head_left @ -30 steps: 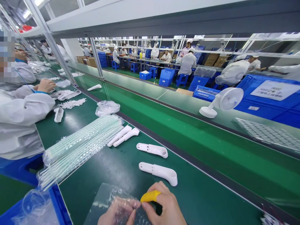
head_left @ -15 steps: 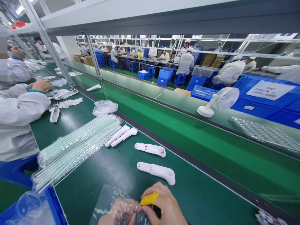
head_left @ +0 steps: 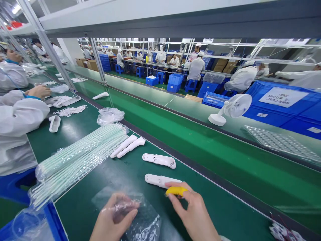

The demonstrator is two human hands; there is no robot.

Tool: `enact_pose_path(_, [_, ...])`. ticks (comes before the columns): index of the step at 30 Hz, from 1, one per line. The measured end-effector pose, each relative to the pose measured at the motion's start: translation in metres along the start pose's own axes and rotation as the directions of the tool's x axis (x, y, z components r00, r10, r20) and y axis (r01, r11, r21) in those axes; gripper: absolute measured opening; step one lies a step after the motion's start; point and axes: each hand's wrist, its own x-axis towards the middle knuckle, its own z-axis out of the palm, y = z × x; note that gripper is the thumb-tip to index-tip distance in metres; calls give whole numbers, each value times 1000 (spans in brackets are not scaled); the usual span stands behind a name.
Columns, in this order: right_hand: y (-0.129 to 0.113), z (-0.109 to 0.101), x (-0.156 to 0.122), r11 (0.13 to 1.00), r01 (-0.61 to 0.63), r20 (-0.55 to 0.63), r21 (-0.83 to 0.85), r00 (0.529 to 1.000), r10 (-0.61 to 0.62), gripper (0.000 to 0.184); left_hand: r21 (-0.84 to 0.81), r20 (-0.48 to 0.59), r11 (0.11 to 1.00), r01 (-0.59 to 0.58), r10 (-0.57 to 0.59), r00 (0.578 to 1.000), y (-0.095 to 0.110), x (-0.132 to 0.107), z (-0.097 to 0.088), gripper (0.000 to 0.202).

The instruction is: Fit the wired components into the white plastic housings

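My left hand [head_left: 116, 214] grips a clear plastic bag [head_left: 147, 219] with small white parts showing in its lower end; part of the film lies over the fingers. My right hand [head_left: 192, 209] wears a yellow finger cot [head_left: 177, 191] on one finger. Its thumb is close against that covered fingertip, and anything pinched there is too small to make out. Just behind those fingers lies a white handle shell [head_left: 154, 179], its right end covered by the hand. A second white shell [head_left: 159, 160] rests farther back, hollow side up.
Two more white handle parts [head_left: 127, 146] lie beside bundled pale-green rods [head_left: 82, 155] in plastic. Crumpled film [head_left: 110, 115] is behind them. A white fan [head_left: 237, 105] stands across the green belt [head_left: 190, 134]. At left, a co-worker's sleeve [head_left: 22, 113] reaches over the bench. White parts with wires [head_left: 286, 231] sit front right.
My hands have moved apart. The right went up and right from the bag to the nearer shell; the left stayed with the bag, whose parts-filled end now shows. The view shifted slightly.
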Motion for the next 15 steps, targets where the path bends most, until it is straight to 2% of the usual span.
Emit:
enact_pose_path(2, [8, -5, 2, 973, 48, -12, -224, 999, -52, 25, 149, -66, 989, 15, -5, 998, -6, 19, -13, 51])
enact_pose_path(4, [15, -6, 2, 927, 71, 53, -369, 997, -55, 29, 321, -134, 946, -31, 78, 988, -9, 35, -26, 65])
enact_pose_path(5, [19, -5, 1, 915, 66, 83, -398, 996, -36, 30, 441, -171, 896, -61, 150, 974, -8, 40, -32, 73])
enact_pose_path(7, [24, -3, -2, 923, 50, 95, -381, 995, -15, 28, 679, -240, 730, -82, 326, 914, -2, 44, -38, 89])
enact_pose_path(9, [29, -2, -7, 955, 36, 71, -296, 997, -15, 27, 841, -243, 537, -73, 493, 835, 7, 40, -35, 92])
enact_pose_path(10, [31, -2, -9, 970, 29, 60, -241, 998, -15, 27, 886, -179, 449, -119, 566, 805, 11, 35, -29, 87])
enact_pose_path(12, [36, -2, -16, 990, 12, 44, -138, 999, -6, 28, 884, 87, 301, -358, 646, 758, 15, 26, -12, 70])
enact_pose_path(14, [42, -3, -23, 999, -14, 21, -42, 1000, 15, 32, 774, 397, 193, -603, 595, 699, 13, 19, 8, 55])
enact_pose_path(15, [45, -4, -27, 1000, -29, 6, 8, 1000, 29, 35, 717, 498, 190, -671, 533, 684, 11, 17, 18, 50])
